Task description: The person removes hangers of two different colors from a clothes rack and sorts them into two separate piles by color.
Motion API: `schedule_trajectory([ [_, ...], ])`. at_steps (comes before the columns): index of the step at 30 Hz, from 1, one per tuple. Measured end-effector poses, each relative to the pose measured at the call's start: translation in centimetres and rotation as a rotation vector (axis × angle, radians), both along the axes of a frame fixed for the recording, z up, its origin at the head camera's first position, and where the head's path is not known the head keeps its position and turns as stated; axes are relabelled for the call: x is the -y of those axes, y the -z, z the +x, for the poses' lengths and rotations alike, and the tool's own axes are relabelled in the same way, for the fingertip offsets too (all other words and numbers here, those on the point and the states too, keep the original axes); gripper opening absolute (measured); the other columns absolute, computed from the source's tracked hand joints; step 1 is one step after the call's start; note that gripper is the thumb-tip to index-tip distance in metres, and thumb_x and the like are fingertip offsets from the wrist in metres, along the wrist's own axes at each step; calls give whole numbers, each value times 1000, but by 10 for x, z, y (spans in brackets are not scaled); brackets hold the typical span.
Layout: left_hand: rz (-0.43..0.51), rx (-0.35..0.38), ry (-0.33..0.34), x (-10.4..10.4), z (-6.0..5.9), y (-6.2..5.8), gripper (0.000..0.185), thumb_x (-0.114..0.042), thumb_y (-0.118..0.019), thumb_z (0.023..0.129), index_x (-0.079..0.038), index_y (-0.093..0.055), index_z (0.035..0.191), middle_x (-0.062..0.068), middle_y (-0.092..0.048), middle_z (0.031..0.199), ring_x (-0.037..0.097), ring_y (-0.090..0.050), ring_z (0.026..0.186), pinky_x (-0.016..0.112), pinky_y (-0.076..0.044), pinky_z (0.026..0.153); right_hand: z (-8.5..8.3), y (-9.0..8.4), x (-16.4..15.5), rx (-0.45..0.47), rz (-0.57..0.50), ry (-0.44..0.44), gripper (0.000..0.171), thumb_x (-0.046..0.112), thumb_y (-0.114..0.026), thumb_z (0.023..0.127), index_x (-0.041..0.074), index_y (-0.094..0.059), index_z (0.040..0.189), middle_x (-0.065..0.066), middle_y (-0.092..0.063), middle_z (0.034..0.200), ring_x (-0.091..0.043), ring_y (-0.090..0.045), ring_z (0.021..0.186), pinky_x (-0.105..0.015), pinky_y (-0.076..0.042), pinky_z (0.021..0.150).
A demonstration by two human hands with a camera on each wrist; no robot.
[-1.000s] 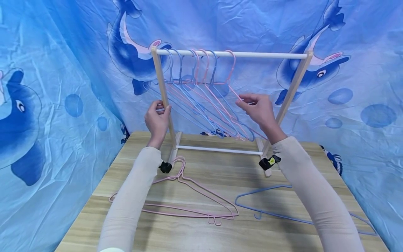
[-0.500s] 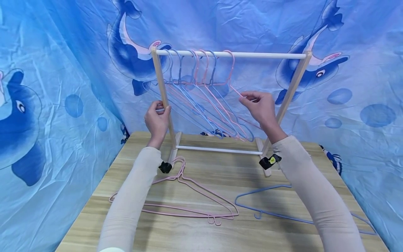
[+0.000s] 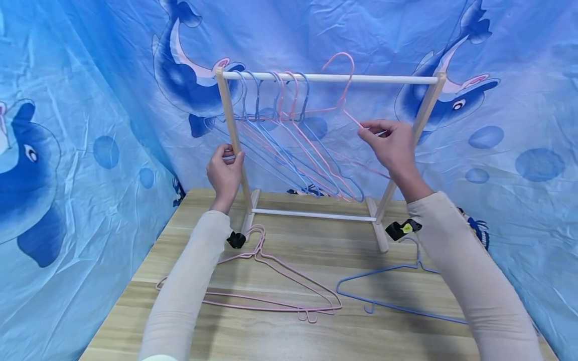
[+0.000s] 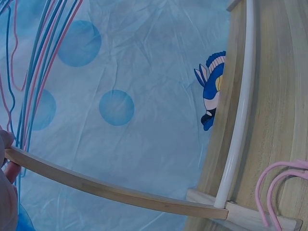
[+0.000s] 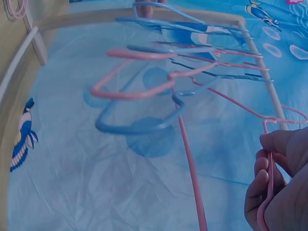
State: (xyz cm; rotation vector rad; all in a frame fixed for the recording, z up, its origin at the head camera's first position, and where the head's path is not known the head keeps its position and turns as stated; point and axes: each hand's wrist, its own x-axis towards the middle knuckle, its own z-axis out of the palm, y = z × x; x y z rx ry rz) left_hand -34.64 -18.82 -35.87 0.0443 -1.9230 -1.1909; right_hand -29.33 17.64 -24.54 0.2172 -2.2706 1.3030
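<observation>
My right hand [image 3: 390, 145] pinches one shoulder of a pink clothes hanger [image 3: 353, 67], whose hook rises above the white top rail [image 3: 388, 79] of a small wooden rack. In the right wrist view, thumb and fingers close round the pink wire [image 5: 270, 178]. My left hand [image 3: 224, 173] grips the rack's left post [image 3: 230, 108] partway up; the left wrist view shows that post [image 4: 115, 190] running down to its foot. Several blue hangers [image 3: 258, 100] and pink hangers [image 3: 296, 98] hang from the rail's left half, overlapping each other.
Two pink hangers [image 3: 271, 309] lie overlapped on the wooden table [image 3: 289, 341], in front of the rack. A blue hanger [image 3: 415, 312] lies at the right, partly covered by my right sleeve [image 3: 469, 281]. A blue dolphin-print cloth [image 3: 289, 30] hangs behind and beside the table.
My right hand has moved up and to the right with the pink hanger, and its hook has risen off the rail. My left hand has stayed on the post.
</observation>
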Motion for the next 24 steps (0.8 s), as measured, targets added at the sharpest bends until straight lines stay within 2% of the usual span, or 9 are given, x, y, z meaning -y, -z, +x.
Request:
schedule_trajectory([
  [5, -5, -5, 1, 0, 0, 0, 32, -28, -77, 93, -3, -71, 112, 14, -75, 106, 27, -75, 90, 40, -62, 83, 10, -6, -12, 3, 16, 40, 32, 36, -74, 94, 13, -79, 117, 7, -67, 88, -10, -60, 80, -20, -46, 58],
  [12, 2, 3, 3, 1, 2, -1, 31, -27, -78, 93, -3, -72, 111, 14, -75, 106, 27, -75, 90, 41, -62, 83, 21, -7, -34, 41, -36, 57, 33, 36, -76, 92, 14, -79, 118, 9, -66, 86, -11, -57, 79, -17, -47, 61],
  [16, 2, 9, 4, 1, 2, -2, 32, -28, -77, 93, -4, -71, 112, 13, -75, 106, 26, -75, 91, 41, -62, 83, 27, -3, -45, 38, -34, 62, 35, 37, -76, 93, 14, -78, 118, 11, -66, 85, -10, -59, 79, -16, -48, 61],
  [24, -3, 14, 6, 2, 1, -2, 30, -26, -78, 93, -3, -72, 112, 14, -75, 106, 27, -75, 91, 41, -62, 84, 41, 10, -67, 41, 14, 108, 40, 41, -75, 92, 9, -78, 117, 19, -65, 81, -12, -52, 76, -18, -39, 52],
])
